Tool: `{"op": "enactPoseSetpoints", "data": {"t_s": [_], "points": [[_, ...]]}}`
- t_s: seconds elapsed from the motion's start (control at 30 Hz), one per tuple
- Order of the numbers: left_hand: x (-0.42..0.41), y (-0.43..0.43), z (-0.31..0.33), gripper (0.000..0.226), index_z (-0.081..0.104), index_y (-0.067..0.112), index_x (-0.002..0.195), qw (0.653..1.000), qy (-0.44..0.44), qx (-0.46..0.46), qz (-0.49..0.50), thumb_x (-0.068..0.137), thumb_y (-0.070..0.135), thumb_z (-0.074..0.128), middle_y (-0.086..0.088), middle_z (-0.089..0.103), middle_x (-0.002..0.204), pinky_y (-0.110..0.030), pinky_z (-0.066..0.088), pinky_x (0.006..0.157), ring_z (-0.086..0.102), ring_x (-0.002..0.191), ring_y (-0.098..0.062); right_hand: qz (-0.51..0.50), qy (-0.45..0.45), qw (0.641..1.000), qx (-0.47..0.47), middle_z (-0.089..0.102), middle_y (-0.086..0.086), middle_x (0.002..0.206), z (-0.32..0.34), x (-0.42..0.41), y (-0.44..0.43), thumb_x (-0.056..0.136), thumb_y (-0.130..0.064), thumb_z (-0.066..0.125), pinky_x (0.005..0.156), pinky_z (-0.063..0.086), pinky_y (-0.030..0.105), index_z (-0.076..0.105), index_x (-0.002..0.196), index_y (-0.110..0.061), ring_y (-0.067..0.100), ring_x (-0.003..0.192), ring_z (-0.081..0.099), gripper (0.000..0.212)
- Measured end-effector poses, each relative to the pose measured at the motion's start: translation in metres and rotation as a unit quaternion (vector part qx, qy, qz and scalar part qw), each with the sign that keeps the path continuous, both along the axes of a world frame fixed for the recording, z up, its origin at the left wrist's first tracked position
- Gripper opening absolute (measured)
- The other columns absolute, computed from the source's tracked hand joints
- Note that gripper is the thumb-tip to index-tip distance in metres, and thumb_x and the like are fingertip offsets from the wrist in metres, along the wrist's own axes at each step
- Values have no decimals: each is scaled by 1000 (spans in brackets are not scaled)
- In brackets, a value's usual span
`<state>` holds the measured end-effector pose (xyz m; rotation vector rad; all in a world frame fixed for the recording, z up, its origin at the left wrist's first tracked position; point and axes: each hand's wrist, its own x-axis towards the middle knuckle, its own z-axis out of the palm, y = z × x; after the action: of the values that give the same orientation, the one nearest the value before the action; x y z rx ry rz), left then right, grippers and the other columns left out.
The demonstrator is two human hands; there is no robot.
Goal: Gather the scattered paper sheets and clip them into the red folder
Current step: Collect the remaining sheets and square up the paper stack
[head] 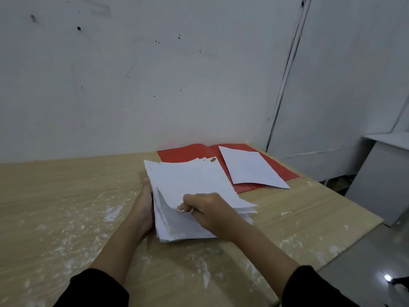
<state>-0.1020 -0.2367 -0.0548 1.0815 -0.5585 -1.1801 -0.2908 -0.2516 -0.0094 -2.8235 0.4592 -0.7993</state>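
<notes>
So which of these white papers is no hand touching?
The single flat white paper sheet lying alone on the open red folder. The rest form a thick white stack: left hand against its side, right hand pinching its top sheets.

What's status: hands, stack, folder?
Left hand flat against paper stack edge; right hand pinching its top sheets. Red folder open flat, loose sheet on its right half.

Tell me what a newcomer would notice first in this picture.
The white stack of paper in the middle of the wooden table draws the eye, with the right hand pinching its upper sheets and the left hand resting against its left edge. Behind it, by the wall, lies the open red folder with a single sheet on its right half.
</notes>
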Motion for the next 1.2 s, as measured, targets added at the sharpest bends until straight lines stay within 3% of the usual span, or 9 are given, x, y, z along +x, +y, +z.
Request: {"op": "enactPoseSetpoints", "data": {"t_s": [0.13,0.2,0.27,0.47,0.67,0.8,0.97,1.07,1.2], "points": [[0,3,0,52,63,17,121,1000,-17,26,-1,89,56,51,-8,71,112,-45,49,94,67,104,-28,-16,72,988,135,68,0,114,-15,-6,-6,89,-24,62,89,53,28,60,101,-18,17,104,63,13],[-1,5,-2,40,63,8,118,998,-34,48,4,88,35,64,-11,72,106,-43,54,85,70,95,-30,-23,106,972,206,64,-11,117,-18,-10,-9,84,-48,64,86,46,14,58,105,-28,5,107,59,29],[-3,6,-3,36,61,2,119,995,-74,71,15,86,16,67,-13,73,102,-42,56,78,71,89,-31,-38,69,965,251,65,-14,109,-16,-13,-16,83,-54,62,80,43,4,60,104,-28,-3,102,59,33],[-5,8,-1,36,55,-1,124,987,-114,108,29,89,5,61,-15,68,110,-41,55,77,68,92,-32,-277,-113,942,152,68,3,96,-15,-36,-79,88,-8,63,79,52,22,61,103,-8,11,85,62,15],[-8,3,3,35,53,0,122,980,-147,122,50,88,8,58,-16,66,110,-34,53,64,66,88,-31,-434,-18,898,68,55,11,127,-31,-57,-134,86,-4,65,96,46,31,47,131,-9,26,117,53,48],[-9,0,2,36,53,2,120,974,-177,126,69,87,13,59,-12,66,103,-28,46,53,65,81,-24,-457,34,889,11,53,12,133,-35,-63,-147,91,-9,59,99,44,36,41,139,-10,29,120,52,52],[-8,-2,-5,38,52,4,123,972,-184,127,66,87,17,58,-9,65,107,-28,48,55,66,86,-24,-465,91,880,0,53,12,137,-44,-65,-160,94,-4,47,102,41,40,39,143,-13,30,124,50,50],[-7,-2,-5,38,52,5,123,973,-187,124,63,88,16,58,-9,66,108,-29,49,58,66,88,-25,-496,69,865,23,61,16,122,-46,-70,-168,92,2,37,91,45,39,55,131,-11,34,112,55,44],[-7,-3,-5,39,52,5,125,972,-188,127,63,88,16,58,-10,65,111,-29,49,58,66,90,-25,-506,-90,858,-4,67,20,92,-33,-66,-167,87,7,39,66,44,34,67,103,-4,37,85,62,34]]}}
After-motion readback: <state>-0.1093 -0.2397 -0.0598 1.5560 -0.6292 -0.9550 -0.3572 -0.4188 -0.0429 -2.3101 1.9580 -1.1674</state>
